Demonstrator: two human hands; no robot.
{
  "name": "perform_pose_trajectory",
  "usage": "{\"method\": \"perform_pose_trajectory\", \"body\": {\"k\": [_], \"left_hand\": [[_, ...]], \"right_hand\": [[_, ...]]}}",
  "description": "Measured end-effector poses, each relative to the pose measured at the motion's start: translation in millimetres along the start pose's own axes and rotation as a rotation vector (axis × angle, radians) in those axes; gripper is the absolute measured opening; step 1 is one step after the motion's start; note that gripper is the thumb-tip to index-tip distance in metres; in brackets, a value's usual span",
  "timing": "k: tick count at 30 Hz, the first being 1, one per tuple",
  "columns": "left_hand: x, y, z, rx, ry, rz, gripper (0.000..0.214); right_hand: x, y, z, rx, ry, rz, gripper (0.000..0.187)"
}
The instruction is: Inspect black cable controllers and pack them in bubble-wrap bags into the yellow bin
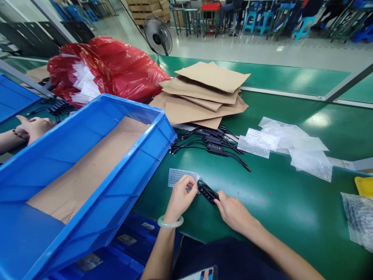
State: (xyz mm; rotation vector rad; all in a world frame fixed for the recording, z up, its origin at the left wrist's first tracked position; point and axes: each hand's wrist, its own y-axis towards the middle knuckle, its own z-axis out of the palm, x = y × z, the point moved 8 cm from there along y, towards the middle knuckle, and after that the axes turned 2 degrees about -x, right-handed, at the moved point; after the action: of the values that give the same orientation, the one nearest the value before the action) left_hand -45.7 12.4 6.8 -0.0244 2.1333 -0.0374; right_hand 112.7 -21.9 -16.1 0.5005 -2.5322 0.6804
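My right hand point(230, 208) is closed around one end of a black cable controller point(207, 192), a slim box with small white symbols and its cable folded at the far end. With thumb and fingers pinched, my left hand point(182, 196) holds the edge of a bubble-wrap bag point(182, 176) on the green table. The controller's tip is at the bag's right end; whether it has entered the bag, I cannot tell. Beyond my hands lies a heap of similar black cable controllers point(215, 148). Several flat bubble-wrap bags point(259, 142) are spread to the right of that heap.
A large blue bin point(131, 163) lined with cardboard stands at left. Brown cardboard sheets point(204, 93) are stacked at the back beside a red plastic bag point(125, 70). Another person's hand point(35, 126) shows beyond the bin. A filled bubble-wrap bag point(359, 219) lies at far right.
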Motion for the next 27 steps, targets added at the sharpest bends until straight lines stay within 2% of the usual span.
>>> {"method": "perform_pose_trajectory", "body": {"k": [6,9,15,18,22,27], "left_hand": [[-30.6,-10.3,11.3,0.043,0.153,0.171,0.011],[-42.2,-17.3,15.7,0.093,0.161,0.243,0.012],[-54.3,-26.3,14.7,0.142,0.12,0.279,0.012],[-57.4,-28.9,16.4,0.182,0.095,0.293,0.011],[-59.0,-27.1,8.7,0.158,0.001,0.263,0.012],[-67.2,-28.2,9.0,0.214,-0.131,0.249,0.013]], "right_hand": [[1.4,-1.5,2.1,-0.012,-0.053,0.0,0.009],[4.5,-1.6,-1.5,-0.004,-0.034,0.006,0.011],[13.3,-2.5,-9.3,0.006,0.079,-0.041,0.013],[11.8,-3.1,-15.6,-0.059,0.236,-0.067,0.011],[7.8,-5.0,-19.8,-0.095,0.614,-0.115,0.005],[-5.2,-1.7,-15.8,-0.179,0.831,-0.031,0.015]]}}
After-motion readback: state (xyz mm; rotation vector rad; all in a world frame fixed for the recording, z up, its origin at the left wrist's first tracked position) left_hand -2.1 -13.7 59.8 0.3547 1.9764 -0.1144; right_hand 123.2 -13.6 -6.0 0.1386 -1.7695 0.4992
